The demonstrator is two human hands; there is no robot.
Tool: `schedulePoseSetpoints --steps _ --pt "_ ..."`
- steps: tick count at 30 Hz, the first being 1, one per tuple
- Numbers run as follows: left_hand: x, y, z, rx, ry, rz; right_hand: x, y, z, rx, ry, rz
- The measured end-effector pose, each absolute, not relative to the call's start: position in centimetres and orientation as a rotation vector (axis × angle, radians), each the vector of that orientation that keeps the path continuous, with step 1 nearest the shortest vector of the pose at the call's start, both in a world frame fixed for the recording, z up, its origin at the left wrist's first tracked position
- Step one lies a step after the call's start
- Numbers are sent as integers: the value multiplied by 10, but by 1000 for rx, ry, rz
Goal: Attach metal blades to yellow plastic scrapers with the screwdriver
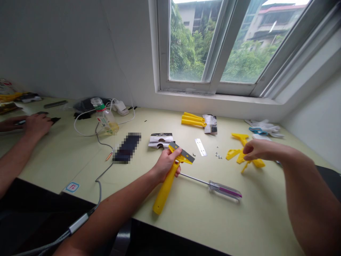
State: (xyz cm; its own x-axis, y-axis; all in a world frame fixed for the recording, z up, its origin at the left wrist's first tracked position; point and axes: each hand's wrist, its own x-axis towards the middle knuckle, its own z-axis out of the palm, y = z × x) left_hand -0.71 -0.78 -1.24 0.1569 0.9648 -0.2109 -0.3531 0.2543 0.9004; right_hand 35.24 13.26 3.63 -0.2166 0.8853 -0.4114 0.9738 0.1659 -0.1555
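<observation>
My left hand point(166, 165) is wrapped round a yellow scraper point(164, 190), its handle slanting down toward the table's front edge. A dark metal blade point(183, 153) lies flat on the scraper's head under my thumb. On the right, my right hand point(255, 151) reaches into a small pile of yellow plastic pieces point(258, 163), its fingers pinched on one yellow piece point(241, 157). The fingertips are partly hidden. Between the hands lies a screwdriver point(225, 190) with a clear and purple handle, its shaft running up to my left hand. Several small screws point(218, 156) and a silver blade strip point(200, 147) lie beyond it.
Yellow handles point(194, 120) and a card packet point(211, 124) lie near the window. Card packaging point(160, 139), a pixelated dark phone-like object point(127, 148), a bottle point(105, 117) and cables point(99, 181) are leftward. A co-worker's hands point(37, 124) are far left; white gloves point(266, 128) lie back right.
</observation>
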Motion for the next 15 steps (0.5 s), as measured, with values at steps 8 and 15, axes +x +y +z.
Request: schedulePoseSetpoints --steps 8,15 --pt "-6 -9 -9 810 981 1115 353 136 34 1806 2211 -567" --pt "-4 -10 -6 828 1038 1123 356 127 45 1847 2206 -509"
